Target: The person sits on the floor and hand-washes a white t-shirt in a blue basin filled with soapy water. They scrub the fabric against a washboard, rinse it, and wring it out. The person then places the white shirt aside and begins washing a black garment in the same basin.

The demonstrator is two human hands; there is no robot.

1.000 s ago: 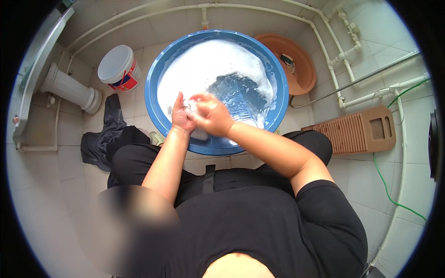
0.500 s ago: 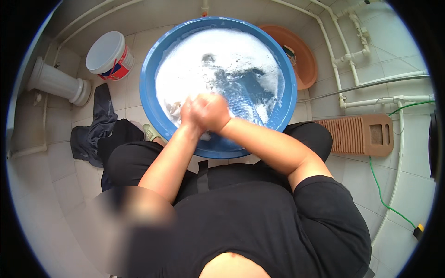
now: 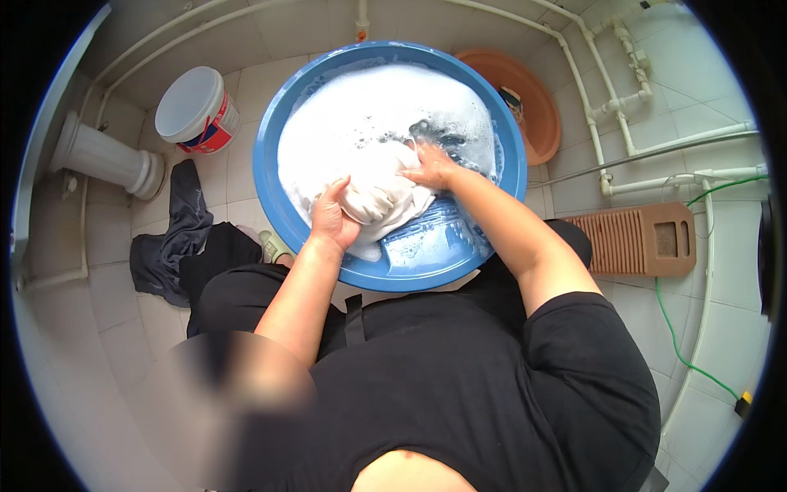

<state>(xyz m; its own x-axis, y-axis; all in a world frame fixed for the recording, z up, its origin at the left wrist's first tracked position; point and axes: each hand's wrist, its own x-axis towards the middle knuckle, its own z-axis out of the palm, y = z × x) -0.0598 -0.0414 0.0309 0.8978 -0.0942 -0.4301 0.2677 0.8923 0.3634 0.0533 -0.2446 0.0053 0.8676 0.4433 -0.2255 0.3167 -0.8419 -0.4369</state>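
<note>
A bunched wet white cloth (image 3: 384,201) lies between my hands in a large round blue basin (image 3: 266,201) filled with suds. My left hand (image 3: 334,220) is at the cloth's left side, thumb up, with the other fingers partly hidden under its folds; it grips the cloth. On the far right side of the cloth, my right hand (image 3: 430,167) touches the edge with thumb and fingers spread apart. White foam (image 3: 352,115) covers most of the water. Nearest me, a ribbed blue sloping panel (image 3: 430,246) shows inside the basin.
An orange-brown basin (image 3: 541,123) sits behind at the right. A brown washboard (image 3: 631,239) lies to the right, near white pipes (image 3: 597,131) and a green cord (image 3: 672,336). At left are a white bucket (image 3: 193,107), dark clothing (image 3: 168,254) and a white column (image 3: 106,156).
My hands were pressed together over the suds and have moved apart, the right one farther away and to the right. The white cloth now lies spread between them, more of it showing.
</note>
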